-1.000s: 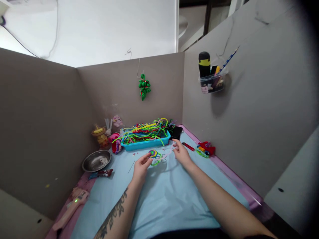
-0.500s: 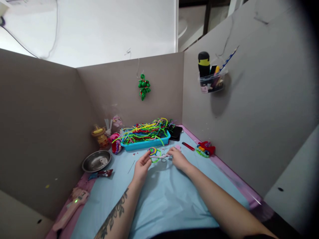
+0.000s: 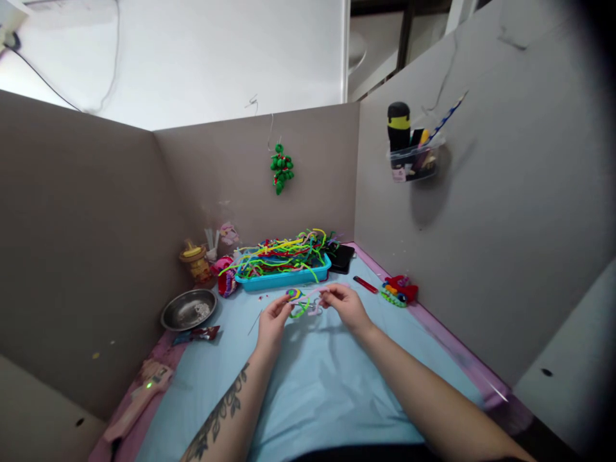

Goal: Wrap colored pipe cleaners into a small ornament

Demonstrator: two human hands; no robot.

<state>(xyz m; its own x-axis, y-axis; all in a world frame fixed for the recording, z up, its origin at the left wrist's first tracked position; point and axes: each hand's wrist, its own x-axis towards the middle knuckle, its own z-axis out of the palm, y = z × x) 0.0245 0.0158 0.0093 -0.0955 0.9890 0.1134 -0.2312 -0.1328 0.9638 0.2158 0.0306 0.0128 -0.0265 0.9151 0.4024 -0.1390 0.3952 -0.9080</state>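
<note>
Bowl (image 3: 188,309) sits at left on the mat (image 3: 327,385). Left hand (image 3: 272,321) pinches the craft (image 3: 299,300) between thumb and fingers, just above the mat and in front of the tray (image 3: 282,280) of pipe cleaners. Right hand (image 3: 347,307) has its fingers closed on the craft's pink end. Toy (image 3: 398,290) lies at right

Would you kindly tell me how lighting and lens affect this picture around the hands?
Head view: the wide lens darkens the right edge; the white wall above is washed out; left hand and right hand cast soft shadows on the blue mat; the pipe-cleaner piece they hold looks slightly soft.
</note>
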